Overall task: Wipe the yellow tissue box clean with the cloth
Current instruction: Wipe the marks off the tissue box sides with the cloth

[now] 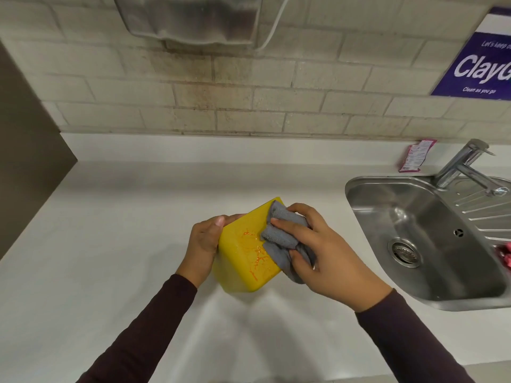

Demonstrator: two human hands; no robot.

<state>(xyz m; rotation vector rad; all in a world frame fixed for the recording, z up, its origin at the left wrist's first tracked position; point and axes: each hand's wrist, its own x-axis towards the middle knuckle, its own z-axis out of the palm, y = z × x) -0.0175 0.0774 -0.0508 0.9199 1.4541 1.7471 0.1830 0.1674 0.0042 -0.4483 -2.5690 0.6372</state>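
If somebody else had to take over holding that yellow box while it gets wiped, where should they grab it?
Probably by its left side wall, coming from the left, as the left hand does now. The yellow tissue box is tilted with its orange-smeared face up, and the right hand presses the grey cloth on the right part. A left-side grip braces it and leaves the smears uncovered.

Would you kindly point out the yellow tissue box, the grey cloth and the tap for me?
yellow tissue box point(242, 261), head view, on its stained upper face.
grey cloth point(279, 237), head view, on the bunched middle fold.
tap point(459, 164), head view, on its upright metal body.
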